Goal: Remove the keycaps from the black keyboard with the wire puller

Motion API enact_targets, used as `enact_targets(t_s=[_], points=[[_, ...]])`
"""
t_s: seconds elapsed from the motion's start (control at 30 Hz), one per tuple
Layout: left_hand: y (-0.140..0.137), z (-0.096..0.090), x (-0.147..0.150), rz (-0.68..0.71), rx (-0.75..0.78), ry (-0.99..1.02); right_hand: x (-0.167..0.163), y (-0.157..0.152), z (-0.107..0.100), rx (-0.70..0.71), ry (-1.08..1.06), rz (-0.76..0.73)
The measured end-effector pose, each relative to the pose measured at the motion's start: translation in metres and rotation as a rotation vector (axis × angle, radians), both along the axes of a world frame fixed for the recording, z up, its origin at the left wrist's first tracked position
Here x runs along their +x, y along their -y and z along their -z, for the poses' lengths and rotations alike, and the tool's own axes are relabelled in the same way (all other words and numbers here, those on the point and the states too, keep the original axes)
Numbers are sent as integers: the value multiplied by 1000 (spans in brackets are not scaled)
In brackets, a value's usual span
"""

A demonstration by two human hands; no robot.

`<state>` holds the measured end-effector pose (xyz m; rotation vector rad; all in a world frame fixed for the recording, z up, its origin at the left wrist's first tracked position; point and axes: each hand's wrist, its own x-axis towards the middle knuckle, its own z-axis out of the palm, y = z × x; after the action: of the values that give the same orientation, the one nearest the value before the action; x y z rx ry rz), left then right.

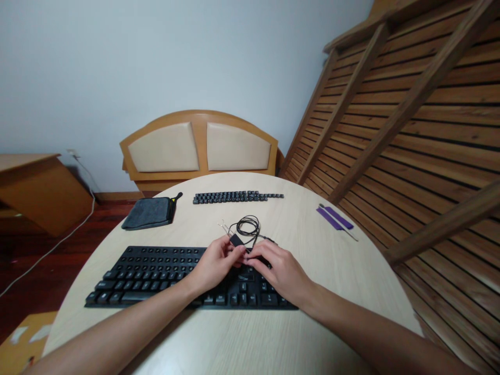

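Puller (236, 240) held by the left hand (214, 260), wire ends aimed away

What seems to matter most in space is how the puller sits against the keyboard (164, 276). Its dark handle rests within the left grip, which is closed around it. Seen from above, the handle lies just past the keyboard's far edge, beyond the left thumb. Its long axis slants from near right to far left, so the prongs point away from the keys, while the keyboard's own length runs from left to right beneath both hands. The left hand is the nearer one to the puller. The right hand (279, 263) comes in from the other side, its fingertips meeting the left ones; I cannot tell whether its grip is closed on anything.

The puller looks small: a black, blocky handle with thin, pale, bent wires. The keyboard is black, with bare switches along its far rows and caps on the nearer ones. Loose keycaps (234, 197) stand in tidy rows across the far part of the tabletop (242, 341). A coiled black cable (258, 226) lies just beyond the hands. A grey pouch (148, 212) sits to the left, and purple strips (339, 217) with a thin metal rod lie to the right.
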<state>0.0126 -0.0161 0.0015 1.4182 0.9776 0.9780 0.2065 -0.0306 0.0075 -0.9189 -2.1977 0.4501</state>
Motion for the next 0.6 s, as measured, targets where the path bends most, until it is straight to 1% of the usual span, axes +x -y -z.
enact_targets(t_s=[0.1,0.23,0.33,0.47,0.53,0.6], points=[[0,0,0,20,-23,25,0,-1,1,-28,-11,62],[0,1,0,23,-41,44,0,-2,2,-32,-28,98],[0,0,0,10,-25,53,1,-4,1,-35,-61,71],[0,-1,0,-44,-3,51,4,-6,0,19,-89,-15],[1,-1,0,-70,15,44,4,-6,0,27,-110,-10],[1,-2,0,-68,54,28,4,-6,1,-4,-146,21]])
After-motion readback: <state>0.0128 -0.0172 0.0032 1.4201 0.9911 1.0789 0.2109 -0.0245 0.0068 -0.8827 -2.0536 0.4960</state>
